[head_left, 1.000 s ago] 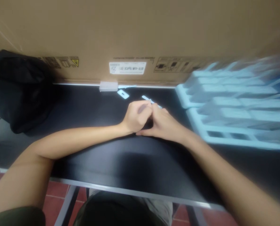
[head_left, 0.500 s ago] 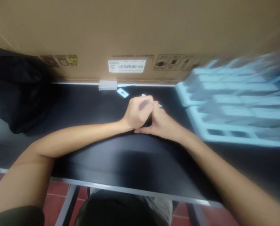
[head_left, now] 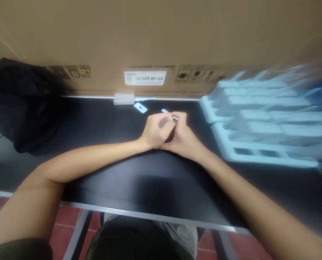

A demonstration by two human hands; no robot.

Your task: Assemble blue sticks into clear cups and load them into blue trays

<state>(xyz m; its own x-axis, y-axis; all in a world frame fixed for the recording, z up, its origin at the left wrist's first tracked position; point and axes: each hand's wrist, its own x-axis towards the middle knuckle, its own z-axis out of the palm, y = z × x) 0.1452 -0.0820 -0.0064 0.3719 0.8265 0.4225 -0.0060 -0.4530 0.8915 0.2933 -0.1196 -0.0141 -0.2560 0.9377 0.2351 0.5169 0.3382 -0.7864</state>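
Observation:
My left hand [head_left: 157, 130] is closed in a fist over the black table [head_left: 117, 133]. A greyish-purple oval patch shows among its fingers, and I cannot tell what it is. My right hand [head_left: 186, 139] meets it from the right, fingers curled around the same spot, thumb side low near the left palm. Whatever lies between the two hands is hidden; only a dark gap shows. Just behind the hands, a thin pale-blue piece [head_left: 165, 111] lies partly covered. Farther back are a small pale-blue plate with a slot [head_left: 140, 107] and a pale-blue strip [head_left: 147, 99].
A small whitish box [head_left: 124, 99] stands at the table's back edge, before a large cardboard carton [head_left: 101, 39]. Pale-blue racks [head_left: 223, 144] holding several similar upright pieces occupy the right side. A black cloth or bag [head_left: 22, 104] is at the left.
My right hand has shifted slightly and turned, its fingers now raised more behind the left fist. My left hand stays nearly in place. The view has moved a little.

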